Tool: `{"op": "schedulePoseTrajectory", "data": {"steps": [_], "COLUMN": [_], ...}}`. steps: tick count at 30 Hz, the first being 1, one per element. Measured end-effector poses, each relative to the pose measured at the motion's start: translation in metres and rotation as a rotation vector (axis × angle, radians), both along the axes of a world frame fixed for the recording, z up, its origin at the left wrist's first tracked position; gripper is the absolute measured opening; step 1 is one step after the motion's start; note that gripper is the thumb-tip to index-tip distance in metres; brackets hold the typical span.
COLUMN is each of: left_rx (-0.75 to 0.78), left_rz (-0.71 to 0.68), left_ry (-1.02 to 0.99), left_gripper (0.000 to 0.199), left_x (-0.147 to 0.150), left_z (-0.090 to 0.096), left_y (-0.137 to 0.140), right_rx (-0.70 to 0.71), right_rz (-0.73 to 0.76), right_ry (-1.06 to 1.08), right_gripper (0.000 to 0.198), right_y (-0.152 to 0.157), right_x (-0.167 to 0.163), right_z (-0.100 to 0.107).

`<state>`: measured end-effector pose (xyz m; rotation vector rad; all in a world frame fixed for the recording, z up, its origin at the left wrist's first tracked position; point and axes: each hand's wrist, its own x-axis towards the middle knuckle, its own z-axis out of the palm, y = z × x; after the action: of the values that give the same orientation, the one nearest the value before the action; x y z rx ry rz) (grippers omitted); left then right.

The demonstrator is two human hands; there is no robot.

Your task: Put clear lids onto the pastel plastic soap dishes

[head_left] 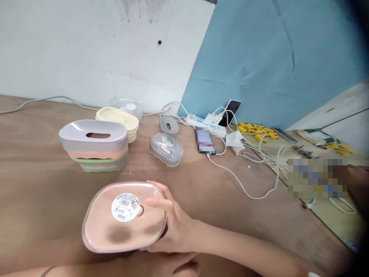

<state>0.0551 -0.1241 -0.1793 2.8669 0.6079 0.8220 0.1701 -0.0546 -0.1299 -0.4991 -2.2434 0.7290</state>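
Right hand (181,227): my fingers grasp the lidded pink box (99,219).
Left hand (184,265): near my right; its grip I cannot tell.

- Right hand (177,225): curled in a side grip, most plainly seen of the two.
- One digit of it, seemingly the thumb, reaches leftward from the knuckles, nearly straight; another finger hooks away just above.
- Lower fingers of same hand: largely hidden.
- Right wrist: close to straight, in line with forearm.
- Right forearm (239,240): bare, slants down and off to the right of its hand.
- Left hand (173,264): low, just below the right, partly out of view; fingers bent, hold unclear.
- Left forearm (95,270): extends leftward from its hand, nearly level.
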Motion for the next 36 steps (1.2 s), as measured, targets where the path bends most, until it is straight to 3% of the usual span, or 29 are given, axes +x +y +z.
{"op": "schedulePoseTrajectory", "data": {"steps": [3, 7, 14, 17, 24, 28, 36], "left_rx": [0.100, 0.218, 0.237, 0.241, 0.242, 0.253, 0.251], "left_rz": [-0.046, -0.052, -0.057, -0.052, -0.060, -0.057, -0.014], "left_ry": [-0.075, -0.151, -0.123, -0.124, -0.100, -0.082, -0.100], "left_gripper": [0.020, 0.018, 0.021, 0.021, 0.022, 0.024, 0.025], "left_x": [0.000, 0.001, -0.003, -0.003, -0.004, -0.003, 0.000], "left_z": [0.012, 0.018, 0.017, 0.018, 0.021, 0.017, -0.002], "left_y": [0.009, 0.016, 0.017, 0.018, 0.018, 0.017, 0.014], "right_rx": [0.020, 0.015, -0.010, 0.017, 0.015, -0.042, -0.122], "right_rz": [-0.023, -0.190, -0.557, -0.638, -0.635, -0.538, -0.404], "right_ry": [0.012, 0.013, -0.065, -0.084, -0.152, -0.171, -0.176], "right_gripper": [0.102, 0.094, 0.086, 0.087, 0.088, 0.090, 0.062], "right_y": [0.012, 0.037, 0.075, 0.087, 0.095, 0.095, 0.108], "right_x": [-0.002, 0.003, 0.032, 0.048, 0.060, 0.061, 0.073], "right_z": [-0.003, -0.003, 0.007, 0.010, 0.015, 0.023, 0.048]}}
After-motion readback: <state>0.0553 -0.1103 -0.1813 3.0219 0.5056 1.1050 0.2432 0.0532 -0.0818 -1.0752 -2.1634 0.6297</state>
